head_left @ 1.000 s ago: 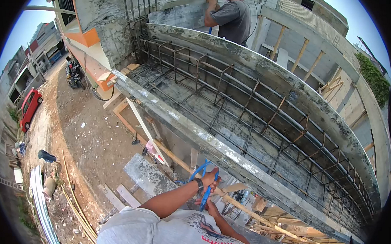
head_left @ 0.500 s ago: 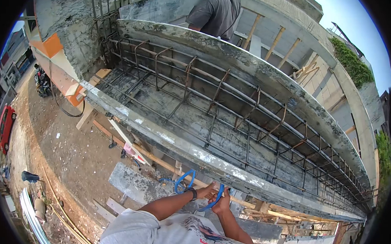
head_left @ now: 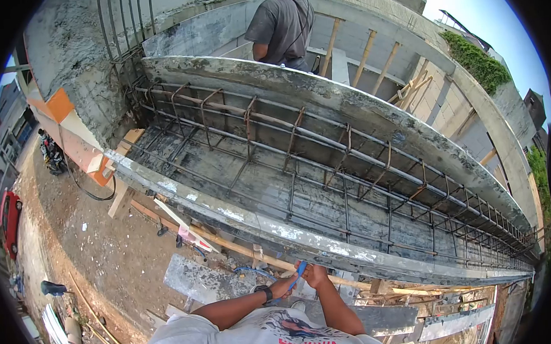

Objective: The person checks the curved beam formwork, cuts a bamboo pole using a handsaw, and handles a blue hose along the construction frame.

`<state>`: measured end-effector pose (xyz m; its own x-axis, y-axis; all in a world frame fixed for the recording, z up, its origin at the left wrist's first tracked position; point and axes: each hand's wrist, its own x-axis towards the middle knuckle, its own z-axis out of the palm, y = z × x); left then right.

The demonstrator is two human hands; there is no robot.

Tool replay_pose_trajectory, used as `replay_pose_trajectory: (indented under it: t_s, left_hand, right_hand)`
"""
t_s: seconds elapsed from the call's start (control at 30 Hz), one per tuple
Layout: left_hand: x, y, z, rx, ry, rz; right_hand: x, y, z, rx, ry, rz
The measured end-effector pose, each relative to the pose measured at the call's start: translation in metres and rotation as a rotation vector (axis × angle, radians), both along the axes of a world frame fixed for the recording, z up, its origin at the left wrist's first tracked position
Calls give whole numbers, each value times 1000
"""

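Observation:
A blue hose or strap (head_left: 300,270) is gripped between my two hands, just below the near edge of the concrete formwork (head_left: 281,232). My left hand (head_left: 283,286), with a dark band at the wrist, is closed on its lower part. My right hand (head_left: 316,275) is closed near its upper end, close to the formwork edge. More blue line (head_left: 255,271) trails off to the left, below the bamboo pole (head_left: 273,260). A cage of steel bars (head_left: 292,134) lies inside the long curved trough.
Beyond the trough's far wall (head_left: 321,87) a person in a grey shirt (head_left: 284,30) stands facing away. A rough concrete column (head_left: 77,76) rises at the left. Far below are a dirt ground (head_left: 82,242), a red car (head_left: 11,223) and a motorcycle (head_left: 51,154).
The view has turned rightward. The looped blue line beside my left hand has dropped lower, and both hands have come close together at the formwork edge. The other person has turned and lowered their arms.

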<state>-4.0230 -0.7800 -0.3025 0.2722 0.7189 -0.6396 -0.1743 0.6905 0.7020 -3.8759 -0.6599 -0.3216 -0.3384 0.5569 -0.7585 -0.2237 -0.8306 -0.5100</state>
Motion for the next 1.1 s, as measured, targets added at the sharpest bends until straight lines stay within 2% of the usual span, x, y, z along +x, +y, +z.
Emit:
replay_pose_trajectory:
  t_s: [0.1, 0.17, 0.23, 0.27, 0.3, 0.37, 0.4, 0.5, 0.53, 0.63, 0.67, 0.77, 0.87, 0.97, 1.03, 1.1]
  left_hand:
    - [4, 26, 33, -120, -164, 249]
    - [8, 48, 45, -159, -318, 389]
    - [11, 69, 26, -137, -525, 505]
    - [3, 76, 3, -333, -674, 310]
    - [7, 82, -20, -277, -635, 341]
    - [15, 92, -30, -165, -559, 404]
    - [14, 98, -46, -112, -658, 326]
    - [23, 99, 0, -78, -424, 424]
    - [20, 97, -17, -66, -308, 324]
    - [11, 75, -74, -14, -353, 66]
    - [9, 56, -46, -78, -295, -42]
    - [28, -14, -82, 83, -86, -95]
    - [16, -33, -75, 196, 130, -135]
    - [22, -36, -17, 112, 129, -6]
    - [32, -28, 8, 19, -93, 121]
    - [38, -8, 48, 24, -96, 203]
  right_hand:
    - [9, -32, 1, -21, 104, 196]
    - [-10, -73, 12, 134, 63, 8]
    - [-10, -99, 11, 217, 47, 14]
    - [-4, -110, 7, 226, 54, 116]
    - [1, -118, 2, 234, 60, 219]
    - [6, -117, 3, 207, 0, 152]
    - [11, -116, 6, 172, 5, 137]
    - [8, -103, 38, 122, 65, 76]
    - [7, -98, 49, 86, 90, 46]
    - [5, -68, 72, -19, 212, -67]
    - [3, -57, 78, -55, 265, -107]
    - [1, -22, 78, -154, 344, -224]
    - [2, -5, 60, -256, 467, -293]
    - [-5, 6, 40, -199, 289, -334]
    - [-2, 4, 31, 16, 153, -174]
    - [9, -10, 26, 59, 182, 22]
